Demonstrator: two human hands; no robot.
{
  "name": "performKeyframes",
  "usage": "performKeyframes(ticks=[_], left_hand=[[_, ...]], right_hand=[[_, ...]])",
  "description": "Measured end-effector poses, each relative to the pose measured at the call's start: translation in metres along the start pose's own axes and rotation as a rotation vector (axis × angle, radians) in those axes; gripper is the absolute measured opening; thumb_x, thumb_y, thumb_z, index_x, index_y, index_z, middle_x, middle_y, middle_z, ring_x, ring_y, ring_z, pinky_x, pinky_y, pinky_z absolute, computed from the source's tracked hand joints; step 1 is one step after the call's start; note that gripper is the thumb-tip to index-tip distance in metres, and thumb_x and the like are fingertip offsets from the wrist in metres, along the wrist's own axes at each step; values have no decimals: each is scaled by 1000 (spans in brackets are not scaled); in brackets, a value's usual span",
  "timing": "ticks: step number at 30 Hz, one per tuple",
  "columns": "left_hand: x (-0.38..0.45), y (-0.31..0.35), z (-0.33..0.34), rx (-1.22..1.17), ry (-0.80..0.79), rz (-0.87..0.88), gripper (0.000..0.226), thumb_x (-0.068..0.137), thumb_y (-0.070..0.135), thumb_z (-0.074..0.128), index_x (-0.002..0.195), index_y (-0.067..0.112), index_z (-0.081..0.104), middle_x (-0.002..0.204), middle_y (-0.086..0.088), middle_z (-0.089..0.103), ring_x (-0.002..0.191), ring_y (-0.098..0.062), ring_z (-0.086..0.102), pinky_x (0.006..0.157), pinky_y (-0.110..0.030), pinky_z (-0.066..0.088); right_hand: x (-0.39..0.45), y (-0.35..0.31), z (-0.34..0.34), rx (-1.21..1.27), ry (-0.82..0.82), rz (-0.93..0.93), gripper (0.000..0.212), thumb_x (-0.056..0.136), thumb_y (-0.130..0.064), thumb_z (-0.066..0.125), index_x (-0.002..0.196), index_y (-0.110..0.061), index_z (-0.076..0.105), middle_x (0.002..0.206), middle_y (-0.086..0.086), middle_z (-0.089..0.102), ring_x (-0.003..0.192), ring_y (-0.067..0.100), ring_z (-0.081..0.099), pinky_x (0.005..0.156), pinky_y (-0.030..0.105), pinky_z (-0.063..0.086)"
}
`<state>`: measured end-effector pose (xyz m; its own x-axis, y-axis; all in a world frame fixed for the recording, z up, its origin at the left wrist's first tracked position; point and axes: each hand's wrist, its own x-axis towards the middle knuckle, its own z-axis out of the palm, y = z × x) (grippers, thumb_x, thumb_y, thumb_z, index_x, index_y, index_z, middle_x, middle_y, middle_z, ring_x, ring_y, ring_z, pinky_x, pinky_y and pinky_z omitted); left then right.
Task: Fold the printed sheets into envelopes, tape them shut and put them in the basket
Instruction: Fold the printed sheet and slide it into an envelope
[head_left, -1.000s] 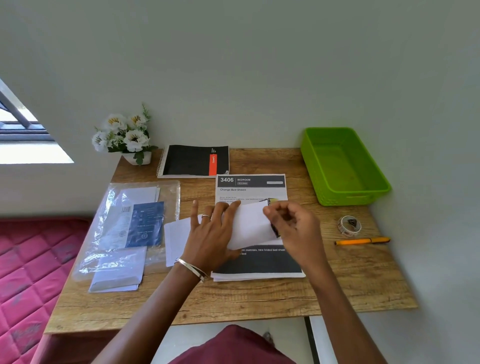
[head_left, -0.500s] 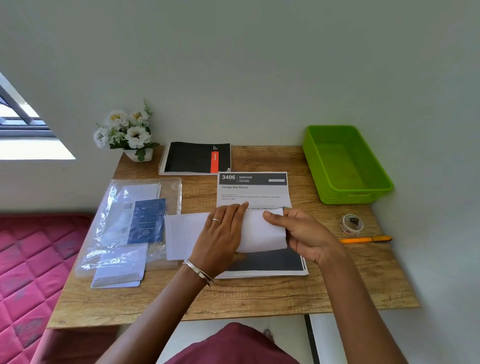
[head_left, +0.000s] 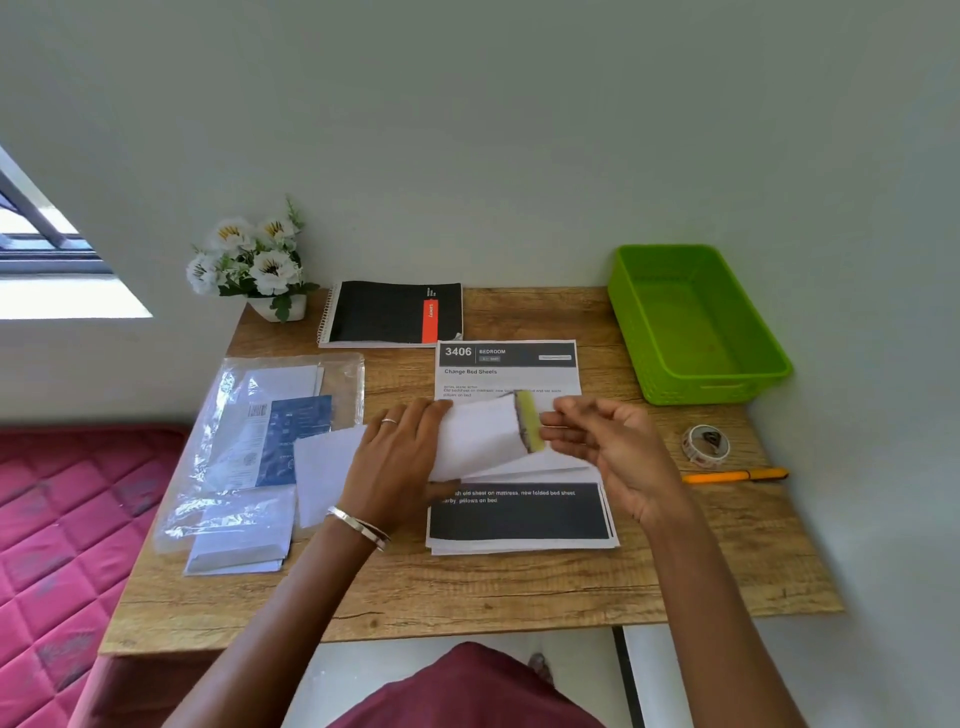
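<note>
From the head camera, you are in the folding step: your left hand (head_left: 400, 467) lies flat, fingers spread and pressing down on a white folded sheet (head_left: 478, 441) that sits on top of the stack of printed sheets (head_left: 519, 514) in the middle of the table (head_left: 467, 587). Your right hand (head_left: 608, 452) is at the sheet's right end, fingers loosely curled and partly apart, their tips at the raised right edge, where a yellow-green printed strip (head_left: 529, 428) shows on the turned-up face; whether they actually pinch that edge cannot be told, as the hand is a little blurred. A second white piece (head_left: 327, 467) pokes out from under your left wrist, towards the clear plastic sleeve (head_left: 270, 447). The tape roll (head_left: 705, 445) lies well to the right of the stack, with the orange pen (head_left: 735, 475) just beside it, and the green basket (head_left: 696, 322) stands at the far right corner with nothing visible in it. Judging by this, no envelope is finished yet. Your next move probably calls for laying the right flap over flat and creasing it while the left palm keeps the sheet from sliding, then reaching right for the tape; one hand will have to hold the fold shut.
</note>
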<state>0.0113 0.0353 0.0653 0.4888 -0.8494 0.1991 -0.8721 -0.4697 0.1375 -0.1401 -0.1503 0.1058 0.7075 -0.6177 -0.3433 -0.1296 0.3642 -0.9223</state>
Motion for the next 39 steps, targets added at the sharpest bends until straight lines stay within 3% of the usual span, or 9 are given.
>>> performKeyframes(ticks=[2,4,9,13,23,26,30,34,39], left_hand=[[-1,-14,-3,-21,-8,-55,84,57,51,76,125,15,42,120,-7,54,103,-28,54,86,-42,45],[-3,-24,-6,-45,-16,-100,85,57,50,78,125,16,41,121,-8,52,105,-28,52,85,-44,45],[-6,-37,-9,-82,-21,-154,87,59,49,78,129,16,39,125,-8,48,111,-28,47,89,-46,43],[-7,-37,-7,-108,-45,-163,89,58,48,79,131,16,38,127,-8,47,114,-28,45,92,-47,41],[-12,-36,-2,-55,-5,-161,91,57,51,78,131,16,38,128,-8,48,115,-30,46,99,-51,34],[-12,-37,0,-29,-12,-150,92,57,52,78,131,16,37,129,-8,48,117,-32,45,101,-53,30],[-11,-36,2,-1,-22,-156,94,56,51,78,131,15,35,130,-10,48,119,-34,45,101,-57,28],[-10,-34,7,-7,-23,-150,94,56,51,79,131,16,33,131,-11,48,120,-35,46,102,-61,25],[-9,-35,9,-28,-15,-152,93,57,51,78,130,18,30,132,-10,47,122,-34,44,103,-60,22]], right_hand=[[8,10,-11,-233,146,-78,6,86,-14,68,88,-9,69,87,12,73,83,25,68,74,31,56],[18,25,-19,-525,230,-118,11,83,-13,71,94,-11,69,92,7,71,88,22,66,80,34,54],[45,52,-22,-1027,195,-189,63,78,-31,76,131,-9,51,135,11,53,124,29,45,100,40,39],[59,51,-16,-1332,94,-113,96,74,-46,75,148,-16,21,152,5,31,134,32,26,103,43,29],[68,46,-11,-1550,89,-112,86,67,-50,78,139,-28,37,141,4,38,126,27,28,94,42,27],[71,40,-11,-1409,137,-150,61,72,-31,79,127,-26,52,128,3,51,121,24,37,90,38,25],[61,31,-18,-749,127,-130,26,67,-7,82,89,-14,69,78,-3,62,80,15,56,73,27,45],[37,25,-25,-231,107,-135,15,74,-7,77,86,-8,69,86,8,69,78,18,65,64,27,53],[12,11,-31,-180,299,-511,11,84,-13,69,89,-23,70,83,-9,70,78,6,62,63,17,50]])
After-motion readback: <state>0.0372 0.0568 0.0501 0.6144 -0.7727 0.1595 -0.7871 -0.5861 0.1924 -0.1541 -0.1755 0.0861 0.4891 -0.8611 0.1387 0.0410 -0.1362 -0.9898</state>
